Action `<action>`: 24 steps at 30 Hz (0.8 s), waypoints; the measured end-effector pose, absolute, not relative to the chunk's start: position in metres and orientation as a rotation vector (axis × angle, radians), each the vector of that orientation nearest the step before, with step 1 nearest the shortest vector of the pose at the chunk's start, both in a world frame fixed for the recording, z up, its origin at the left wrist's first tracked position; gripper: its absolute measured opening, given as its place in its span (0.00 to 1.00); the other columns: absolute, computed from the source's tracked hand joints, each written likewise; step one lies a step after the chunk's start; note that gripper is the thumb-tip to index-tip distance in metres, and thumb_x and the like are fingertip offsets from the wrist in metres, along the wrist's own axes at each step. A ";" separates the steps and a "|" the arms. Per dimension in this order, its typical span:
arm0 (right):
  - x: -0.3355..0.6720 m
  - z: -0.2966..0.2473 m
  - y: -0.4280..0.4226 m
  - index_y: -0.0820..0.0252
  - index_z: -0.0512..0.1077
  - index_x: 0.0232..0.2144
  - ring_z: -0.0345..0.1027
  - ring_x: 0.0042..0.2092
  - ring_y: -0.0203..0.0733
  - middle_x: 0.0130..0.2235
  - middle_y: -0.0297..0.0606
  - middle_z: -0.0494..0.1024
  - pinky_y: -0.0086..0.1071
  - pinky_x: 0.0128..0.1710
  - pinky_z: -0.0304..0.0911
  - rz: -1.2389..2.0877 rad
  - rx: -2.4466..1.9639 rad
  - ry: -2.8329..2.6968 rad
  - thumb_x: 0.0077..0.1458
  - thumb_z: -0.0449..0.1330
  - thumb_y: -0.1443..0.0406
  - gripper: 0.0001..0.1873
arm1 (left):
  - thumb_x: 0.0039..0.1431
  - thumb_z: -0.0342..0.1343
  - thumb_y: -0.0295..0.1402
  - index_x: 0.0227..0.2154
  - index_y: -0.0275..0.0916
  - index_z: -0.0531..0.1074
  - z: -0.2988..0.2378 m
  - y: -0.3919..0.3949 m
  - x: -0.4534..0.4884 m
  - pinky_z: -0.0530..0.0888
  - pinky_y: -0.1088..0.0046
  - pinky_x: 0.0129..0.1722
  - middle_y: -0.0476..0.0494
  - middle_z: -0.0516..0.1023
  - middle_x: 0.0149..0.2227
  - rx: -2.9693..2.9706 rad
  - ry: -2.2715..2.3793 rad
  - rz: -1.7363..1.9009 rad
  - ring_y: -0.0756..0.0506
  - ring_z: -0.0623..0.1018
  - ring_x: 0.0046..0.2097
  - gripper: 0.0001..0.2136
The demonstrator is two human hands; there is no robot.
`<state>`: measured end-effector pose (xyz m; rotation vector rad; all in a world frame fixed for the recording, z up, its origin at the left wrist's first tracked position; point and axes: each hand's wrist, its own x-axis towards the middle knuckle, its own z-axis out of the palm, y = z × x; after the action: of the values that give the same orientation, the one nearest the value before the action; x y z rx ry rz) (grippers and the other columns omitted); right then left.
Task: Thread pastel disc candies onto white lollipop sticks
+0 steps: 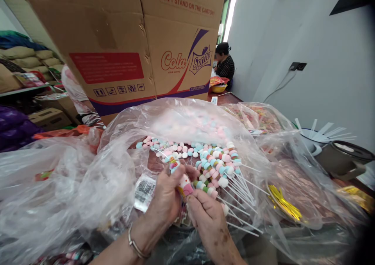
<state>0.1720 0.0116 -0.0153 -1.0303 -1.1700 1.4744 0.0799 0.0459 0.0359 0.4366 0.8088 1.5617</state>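
Note:
Between my hands is a colourful printed candy wrapper (185, 186), with a thin white stick (159, 152) pointing out beyond its upper left end. My left hand (167, 192) has its fingers wrapped round the upper part. At the lower end, the fingertips of my right hand (206, 214) pinch it. Whether a skewer is inside the wrapper I cannot tell. Just right of my hands lies a pile of marshmallow skewers (215, 165) in pink, white, blue and green, their white sticks pointing right. Loose marshmallows (184, 151) lie behind the wrapper.
Behind a clear plastic bag (187, 116) of marshmallows stands a big carton (175, 34). Gold twist ties (284, 204) lie at right, near a dark lidded mug (345, 157) and a container of white sticks (315, 134). Plastic sheeting (58, 202) covers the left. A person (225, 65) sits farther back.

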 end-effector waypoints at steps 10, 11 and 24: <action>0.197 -0.025 -0.003 0.59 0.71 0.34 0.61 0.25 0.34 0.23 0.30 0.67 0.25 0.25 0.56 0.874 -1.108 -1.771 0.66 0.49 0.59 0.15 | 0.43 0.71 0.27 0.25 0.35 0.71 0.052 0.075 0.041 0.73 0.80 0.21 0.54 0.72 0.20 0.436 0.705 1.661 0.54 0.72 0.20 0.12; 0.197 -0.027 -0.005 0.59 0.70 0.32 0.62 0.25 0.34 0.23 0.30 0.68 0.25 0.26 0.56 0.760 -1.119 -1.801 0.66 0.48 0.61 0.15 | 0.43 0.71 0.27 0.25 0.35 0.71 0.052 0.074 0.042 0.72 0.81 0.20 0.55 0.72 0.20 0.431 0.698 1.667 0.55 0.71 0.20 0.12; 0.180 -0.024 0.006 0.57 0.64 0.24 0.56 0.20 0.32 0.19 0.27 0.62 0.25 0.20 0.51 0.661 -1.093 -1.803 0.65 0.47 0.63 0.17 | 0.44 0.72 0.33 0.18 0.37 0.62 0.037 0.058 0.073 0.58 0.86 0.12 0.59 0.61 0.17 0.476 0.657 1.496 0.59 0.57 0.16 0.20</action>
<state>0.1804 0.0060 -0.0244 -1.0932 -1.8026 0.6610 0.0730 0.0581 0.0366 0.4761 0.6568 1.4957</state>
